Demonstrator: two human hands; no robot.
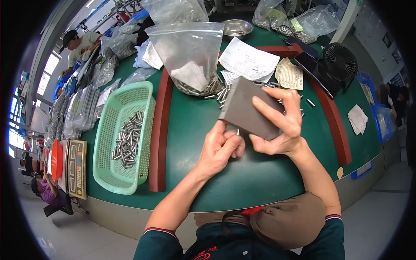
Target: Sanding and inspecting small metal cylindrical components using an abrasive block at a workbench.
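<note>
Grey block [248, 110]: matt, smooth; small pins [127, 141]: shiny metal; basket [108, 169] at left: green plastic mesh; far bag [190, 52]: clear glossy plastic; table [190, 125]: matt green.

Basket [108, 130] left (pins [128, 138] inside) of block [247, 110].

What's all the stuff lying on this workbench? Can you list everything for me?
Flat grey rectangular block: one, grey, held up over the green table.
Small metal pin: one, silvery, pinched under the block.
Mint-green plastic basket: one, left, holding silvery pins.
Clear plastic bag of pins: one, centre back; loose pins beside it.
Paper sheets: several, white, back centre.
Steel bowl: one, far edge.
Black desk fan: one, right.
Digital scale: one, far left.
Left hand: holds the pin.
Right hand: grips the block.
</note>
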